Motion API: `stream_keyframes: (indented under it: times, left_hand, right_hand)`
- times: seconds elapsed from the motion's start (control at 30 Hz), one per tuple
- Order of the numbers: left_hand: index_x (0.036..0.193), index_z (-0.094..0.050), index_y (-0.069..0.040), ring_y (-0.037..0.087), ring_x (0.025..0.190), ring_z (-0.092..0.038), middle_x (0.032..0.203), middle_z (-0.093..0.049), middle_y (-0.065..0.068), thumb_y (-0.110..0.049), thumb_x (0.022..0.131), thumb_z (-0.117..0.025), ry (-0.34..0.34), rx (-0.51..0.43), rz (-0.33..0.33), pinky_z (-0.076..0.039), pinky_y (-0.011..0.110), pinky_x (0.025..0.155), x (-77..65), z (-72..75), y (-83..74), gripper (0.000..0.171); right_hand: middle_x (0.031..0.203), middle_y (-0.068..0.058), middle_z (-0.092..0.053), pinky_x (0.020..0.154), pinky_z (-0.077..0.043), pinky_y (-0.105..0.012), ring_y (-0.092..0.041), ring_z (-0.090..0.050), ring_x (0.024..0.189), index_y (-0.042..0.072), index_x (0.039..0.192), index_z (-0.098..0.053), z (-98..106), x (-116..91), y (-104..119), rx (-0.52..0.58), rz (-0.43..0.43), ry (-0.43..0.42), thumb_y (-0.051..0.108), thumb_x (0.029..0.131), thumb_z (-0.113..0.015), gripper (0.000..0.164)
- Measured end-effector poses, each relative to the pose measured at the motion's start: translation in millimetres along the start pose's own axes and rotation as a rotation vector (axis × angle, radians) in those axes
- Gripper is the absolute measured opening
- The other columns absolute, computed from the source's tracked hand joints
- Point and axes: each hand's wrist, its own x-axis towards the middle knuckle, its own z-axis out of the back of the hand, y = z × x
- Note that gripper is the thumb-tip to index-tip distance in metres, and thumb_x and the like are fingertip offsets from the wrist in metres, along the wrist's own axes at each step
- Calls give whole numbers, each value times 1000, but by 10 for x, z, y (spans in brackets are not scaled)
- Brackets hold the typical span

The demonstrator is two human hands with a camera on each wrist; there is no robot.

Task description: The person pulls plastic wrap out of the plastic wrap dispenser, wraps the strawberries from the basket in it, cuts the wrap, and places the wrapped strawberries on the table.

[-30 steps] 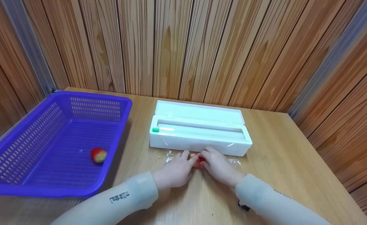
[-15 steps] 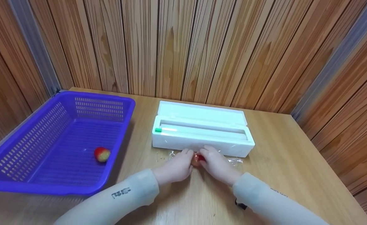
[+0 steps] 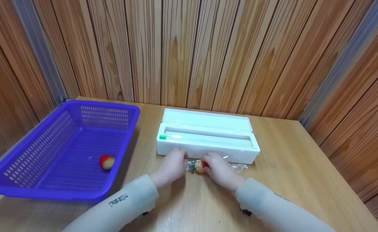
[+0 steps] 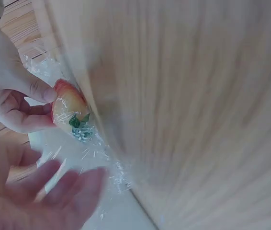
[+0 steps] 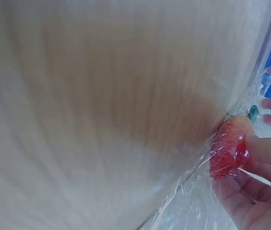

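A red and pale-yellow strawberry point(image 4: 71, 103) with green leaves sits wrapped in clear cling film point(image 4: 118, 177), close to the table in front of a white box point(image 3: 208, 153). My right hand point(image 3: 220, 170) pinches it at the red end, thumb on one side and fingers on the other. Loose film trails from both ends of the fruit. To its left, near the leafy end, is my left hand point(image 3: 172, 165); in the left wrist view its fingers are loosely bent, blurred and apart from the strawberry.
The white box stands with its lid point(image 3: 208, 120) tipped back, a roll of film point(image 3: 208, 138) inside and a green slider point(image 3: 162, 137) at its left. A purple basket point(image 3: 63, 193) on the left holds another strawberry point(image 3: 106, 162). Wood-panelled walls point(image 3: 189, 54) enclose the table.
My left hand has moved left off the wrapped strawberry, uncovering its leafy end. My right hand stays on the fruit. The head view has shifted slightly.
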Motion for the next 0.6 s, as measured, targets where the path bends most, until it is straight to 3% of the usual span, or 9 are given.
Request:
stream_keyframes:
  times: [0.17,0.33,0.47,0.6]
  left_hand:
    - [103,-55,-16,14,95,-48,101,-48,-2,-14,84,-51,-297,-114,12,-47,27,77,55,60,23,19]
    - [110,-52,-16,14,100,-42,110,-45,-1,-16,85,-52,-484,-233,83,-45,27,76,183,112,96,25]
    - [116,-48,-18,17,109,-36,120,-41,-1,-20,86,-53,-551,-200,159,-41,33,84,285,123,163,31]
    - [117,-49,-20,21,116,-32,124,-38,0,-24,85,-55,-554,-171,226,-35,38,91,350,116,215,33]
  right_hand:
    - [87,4,-53,77,-44,-32,-13,-50,83,12,92,-60,0,17,-14,7,-11,11,11,78,-61,15]
    - [87,3,-53,77,-44,-33,-13,-50,84,12,93,-59,-2,8,-11,28,-9,36,14,80,-60,13]
    - [86,4,-53,76,-44,-32,-12,-50,83,13,93,-59,8,-4,-10,35,-10,44,14,80,-60,13]
    - [87,5,-52,77,-44,-32,-11,-49,83,14,94,-59,37,-3,4,38,-19,54,15,80,-60,14]
